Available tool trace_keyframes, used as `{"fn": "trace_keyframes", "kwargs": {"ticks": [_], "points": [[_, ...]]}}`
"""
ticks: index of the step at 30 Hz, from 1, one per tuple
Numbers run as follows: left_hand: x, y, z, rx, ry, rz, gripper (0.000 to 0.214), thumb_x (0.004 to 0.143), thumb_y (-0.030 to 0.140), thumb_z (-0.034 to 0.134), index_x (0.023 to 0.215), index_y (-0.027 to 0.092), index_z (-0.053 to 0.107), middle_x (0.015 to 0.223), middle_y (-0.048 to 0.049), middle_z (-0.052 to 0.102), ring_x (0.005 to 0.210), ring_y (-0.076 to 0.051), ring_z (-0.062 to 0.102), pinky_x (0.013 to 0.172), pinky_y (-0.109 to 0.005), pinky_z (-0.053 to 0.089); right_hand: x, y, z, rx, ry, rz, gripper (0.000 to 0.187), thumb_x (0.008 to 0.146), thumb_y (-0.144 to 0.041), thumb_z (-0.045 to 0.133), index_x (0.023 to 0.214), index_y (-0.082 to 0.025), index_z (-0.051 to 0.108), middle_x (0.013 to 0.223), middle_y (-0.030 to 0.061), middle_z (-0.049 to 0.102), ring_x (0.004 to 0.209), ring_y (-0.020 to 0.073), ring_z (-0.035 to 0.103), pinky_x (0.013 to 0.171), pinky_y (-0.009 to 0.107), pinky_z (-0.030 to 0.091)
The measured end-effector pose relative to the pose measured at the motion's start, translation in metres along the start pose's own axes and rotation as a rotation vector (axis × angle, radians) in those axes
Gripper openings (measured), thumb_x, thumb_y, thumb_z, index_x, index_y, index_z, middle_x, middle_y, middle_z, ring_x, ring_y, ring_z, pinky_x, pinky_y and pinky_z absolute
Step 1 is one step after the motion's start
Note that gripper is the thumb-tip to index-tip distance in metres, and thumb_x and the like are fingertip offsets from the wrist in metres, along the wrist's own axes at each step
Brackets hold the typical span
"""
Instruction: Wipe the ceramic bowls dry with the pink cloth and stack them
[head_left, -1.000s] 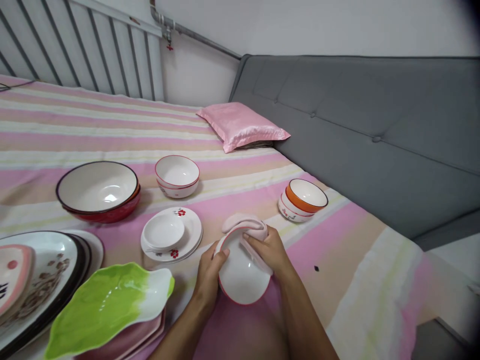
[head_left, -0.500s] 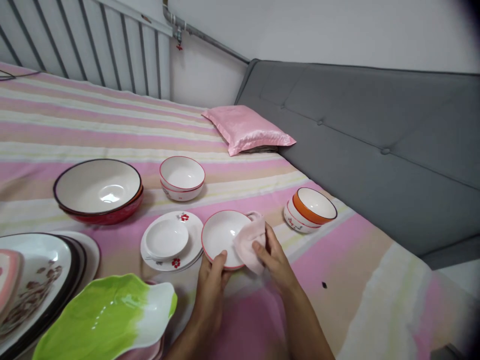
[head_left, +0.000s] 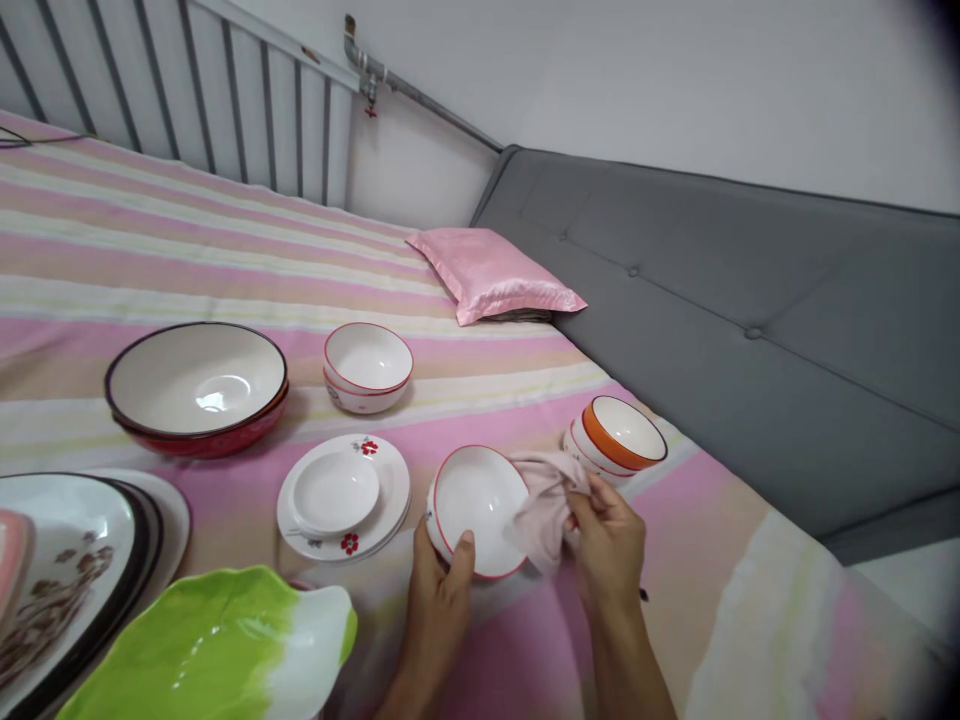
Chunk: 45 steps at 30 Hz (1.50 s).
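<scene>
My left hand (head_left: 442, 580) grips a white bowl (head_left: 480, 510) with a red rim, thumb over the near edge and fingers beneath. The bowl tilts to the right. In my right hand (head_left: 609, 535) a pale pink cloth (head_left: 546, 500) is pinched; it hangs down by the bowl's right rim and hides part of it. Left of the bowl, a small white dish (head_left: 335, 490) rests on white plates with red flowers (head_left: 391, 470). Beyond my right hand stands a stack of bowls with an orange one (head_left: 624, 440) on top.
A large red bowl stack (head_left: 196, 385) and two red-rimmed bowls (head_left: 367, 360) stand farther back. At the near left lie a green leaf-shaped dish (head_left: 202, 640) and stacked dark-rimmed plates (head_left: 75, 540). A pink pillow (head_left: 499, 275) lies by the grey headboard (head_left: 712, 260).
The bowl in my left hand has shifted right and tilted more. My right hand has moved right and drawn the cloth outward to the bowl's right rim.
</scene>
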<state>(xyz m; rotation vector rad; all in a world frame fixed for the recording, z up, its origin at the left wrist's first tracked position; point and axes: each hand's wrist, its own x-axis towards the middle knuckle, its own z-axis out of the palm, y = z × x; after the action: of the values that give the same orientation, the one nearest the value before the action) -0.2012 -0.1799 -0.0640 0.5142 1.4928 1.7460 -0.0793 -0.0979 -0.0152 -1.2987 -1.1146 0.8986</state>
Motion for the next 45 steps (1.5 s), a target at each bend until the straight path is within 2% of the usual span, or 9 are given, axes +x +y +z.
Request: {"fn": "trace_keyframes", "kwargs": {"ticks": [5, 9, 15, 19, 22, 27, 36, 41, 45], "points": [[0.001, 0.003, -0.003, -0.100, 0.002, -0.070, 0.056, 0.081, 0.039, 0.056, 0.131, 0.017, 0.045, 0.128, -0.0142, 0.058, 0.118, -0.026, 0.056, 0.098, -0.038, 0.046, -0.009, -0.035, -0.010, 0.275, 0.291, -0.175, 0.027, 0.067, -0.026, 0.072, 0.091, -0.017, 0.064, 0.072, -0.0020, 0.059, 0.059, 0.0106, 0.054, 0.053, 0.021, 0.045], [0.005, -0.005, -0.005, -0.040, -0.053, -0.033, 0.064, 0.073, 0.039, 0.065, 0.130, 0.016, 0.045, 0.124, -0.0146, 0.060, 0.116, -0.027, 0.058, 0.096, -0.038, 0.048, -0.029, -0.060, -0.015, 0.382, 0.295, -0.352, 0.021, 0.069, -0.018, 0.068, 0.088, -0.020, 0.058, 0.072, -0.0033, 0.056, 0.059, 0.0094, 0.055, 0.055, 0.020, 0.046], [0.000, -0.014, -0.002, -0.042, -0.118, -0.025, 0.078, 0.061, 0.034, 0.073, 0.130, 0.016, 0.040, 0.125, -0.0160, 0.058, 0.106, -0.027, 0.062, 0.089, -0.037, 0.052, -0.043, -0.038, 0.004, 0.258, -0.111, -0.294, 0.021, 0.081, -0.023, 0.063, 0.098, -0.024, 0.049, 0.074, -0.0025, 0.059, 0.058, 0.0112, 0.058, 0.051, 0.019, 0.045], [-0.009, 0.000, 0.005, -0.014, -0.019, 0.007, 0.072, 0.060, 0.031, 0.071, 0.126, 0.017, 0.046, 0.119, -0.0134, 0.061, 0.100, -0.026, 0.064, 0.081, -0.035, 0.055, -0.030, -0.012, 0.020, -0.022, -0.537, -0.331, 0.005, 0.086, -0.020, 0.053, 0.090, -0.021, 0.051, 0.103, 0.0061, 0.063, 0.092, 0.0177, 0.063, 0.076, 0.027, 0.050], [-0.012, 0.008, 0.006, 0.023, 0.084, 0.043, 0.065, 0.062, 0.034, 0.068, 0.122, 0.018, 0.050, 0.115, -0.0122, 0.063, 0.099, -0.026, 0.064, 0.078, -0.034, 0.055, -0.026, -0.007, 0.026, -0.234, -0.797, -0.456, 0.014, 0.090, -0.019, 0.046, 0.099, -0.020, 0.057, 0.112, 0.0075, 0.061, 0.108, 0.0203, 0.056, 0.092, 0.033, 0.044], [-0.007, 0.002, -0.001, 0.169, 0.116, 0.100, 0.068, 0.061, 0.035, 0.069, 0.125, 0.019, 0.050, 0.120, -0.0119, 0.061, 0.106, -0.029, 0.061, 0.088, -0.040, 0.051, -0.034, -0.013, 0.029, -0.418, -0.940, -0.487, 0.030, 0.090, -0.019, 0.046, 0.117, -0.024, 0.058, 0.116, 0.0064, 0.059, 0.109, 0.0221, 0.053, 0.093, 0.035, 0.042], [-0.004, 0.001, -0.006, 0.304, 0.145, 0.150, 0.076, 0.058, 0.039, 0.069, 0.129, 0.019, 0.048, 0.124, -0.0132, 0.059, 0.111, -0.033, 0.057, 0.091, -0.046, 0.048, -0.034, -0.006, 0.027, -0.277, -1.007, -0.256, 0.038, 0.078, -0.013, 0.058, 0.114, -0.022, 0.066, 0.110, 0.0062, 0.065, 0.100, 0.0220, 0.060, 0.087, 0.033, 0.046], [-0.006, 0.005, -0.008, 0.375, 0.124, 0.203, 0.072, 0.061, 0.042, 0.068, 0.126, 0.018, 0.050, 0.121, -0.0135, 0.060, 0.109, -0.034, 0.058, 0.090, -0.047, 0.047, -0.042, -0.016, 0.028, 0.103, -1.081, 0.232, 0.032, 0.079, -0.021, 0.060, 0.110, -0.019, 0.068, 0.097, 0.0059, 0.071, 0.092, 0.0211, 0.066, 0.086, 0.036, 0.049], [-0.008, 0.009, -0.009, 0.427, 0.061, 0.304, 0.069, 0.065, 0.046, 0.066, 0.126, 0.018, 0.050, 0.117, -0.0134, 0.061, 0.107, -0.033, 0.059, 0.093, -0.049, 0.046, -0.047, -0.015, 0.028, 0.305, -0.881, 0.443, 0.040, 0.075, -0.032, 0.072, 0.112, -0.019, 0.065, 0.098, 0.0063, 0.072, 0.092, 0.0191, 0.068, 0.085, 0.031, 0.050]]}}
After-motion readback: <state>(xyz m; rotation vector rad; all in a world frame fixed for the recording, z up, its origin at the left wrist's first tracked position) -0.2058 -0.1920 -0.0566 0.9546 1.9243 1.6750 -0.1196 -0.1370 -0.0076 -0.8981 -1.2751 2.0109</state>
